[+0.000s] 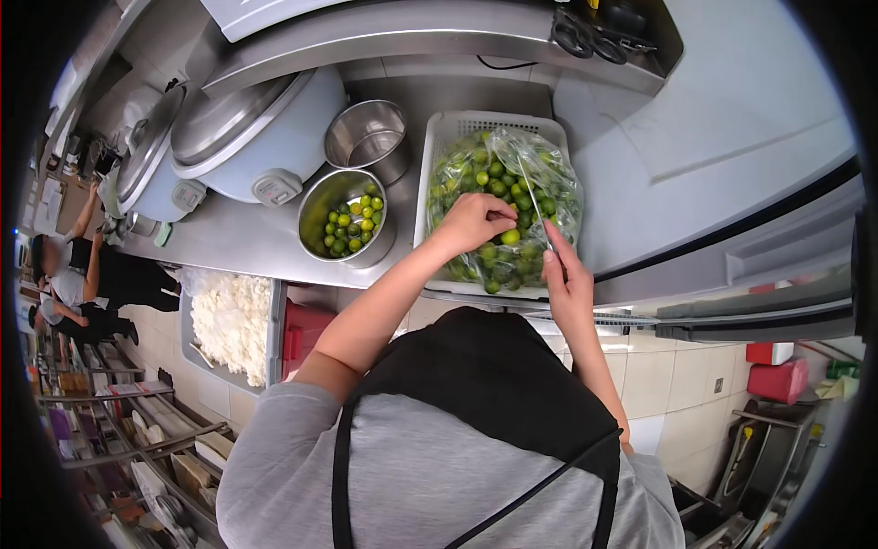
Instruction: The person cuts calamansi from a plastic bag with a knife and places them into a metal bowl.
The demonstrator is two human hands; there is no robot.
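Note:
Small green limes (498, 171) fill a clear plastic bag (560, 163) inside a white perforated basket (428, 174). Over the limes, my left hand (476, 222) has its fingers curled into a pinch; whatever is between the fingertips is hidden. A yellower lime (509, 237) lies just below those fingertips. My right hand (569, 273) grips a knife (534, 194), its thin blade pointing up and away across the bag. Left of the basket, a steel pot (309, 229) holds several green and yellowish limes at its bottom.
Another steel pot (366, 137) stands behind the first, beside two large rice cookers (265, 137). A metal shelf (412, 50) with scissors (585, 38) overhangs the counter. Below left is a grey tub (274, 320) of white rice-like food. Other people (78, 274) stand at far left.

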